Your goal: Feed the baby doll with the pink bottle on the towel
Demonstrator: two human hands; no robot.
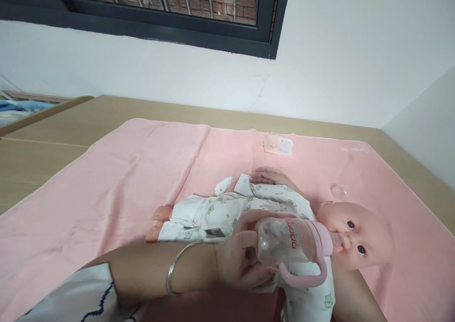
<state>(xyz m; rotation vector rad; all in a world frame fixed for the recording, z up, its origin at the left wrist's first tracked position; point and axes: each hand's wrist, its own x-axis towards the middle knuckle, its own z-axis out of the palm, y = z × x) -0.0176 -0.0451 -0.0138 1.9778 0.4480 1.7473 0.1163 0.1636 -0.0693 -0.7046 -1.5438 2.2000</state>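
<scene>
1. In the head view, with 12 o'clock at the top edge, a feeding bottle (pixel 289 240) is held over the doll (pixel 273 202) by the left hand (pixel 239 255), whose fingers are curled around the base end.
2. From those fingers the bottle is pointed toward 3 o'clock, its long axis laid roughly from 9 to 3; the teat (pixel 337 240) is set at the mouth of the doll's head (pixel 366 234), though how deep cannot be told.
3. The bottle is nearer the left hand; the right hand (pixel 272 176) is placed at 11 o'clock from it, its fingers laid side by side at the doll's far sleeve. Whether anything is pinched cannot be told.
4. Counted: one bottle, with one pink handle (pixel 308 280) seen at its 5 o'clock; one doll; one bracelet (pixel 171 272); one white scrap (pixel 223 185) at 10 o'clock; one labelled packet (pixel 279 144) near 12; one clear cap (pixel 339 190) between 1 and 2; one pink blanket (pixel 149 170) underneath.
</scene>
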